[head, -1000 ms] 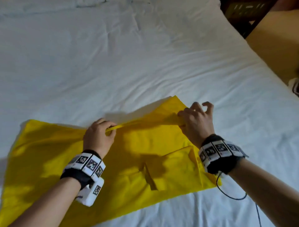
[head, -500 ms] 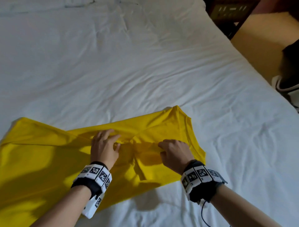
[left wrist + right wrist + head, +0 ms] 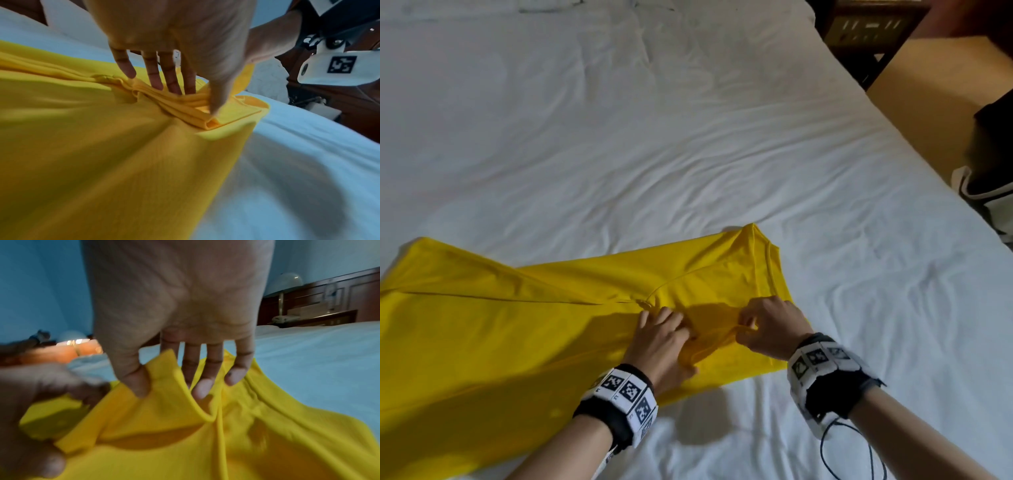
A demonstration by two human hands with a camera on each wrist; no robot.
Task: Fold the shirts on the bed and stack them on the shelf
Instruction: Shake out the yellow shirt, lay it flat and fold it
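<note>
Both hands have moved closer, left hand (image 3: 661,346) and right hand (image 3: 770,329) apparently pinching the yellow shirt's (image 3: 500,342) bunched fold.

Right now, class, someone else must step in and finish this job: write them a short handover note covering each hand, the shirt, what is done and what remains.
Left hand: pinching a bunched fold of the yellow shirt, thumb against fingers.
Right hand: pinching a hemmed edge of the same shirt beside the left hand.
The shirt lies on the white bed, partly folded lengthwise and rumpled near the hands.
Done: first folds started.
Left: flatten it, finish folding, carry it to the shelf, which is not in view. No other shirts show.
</note>
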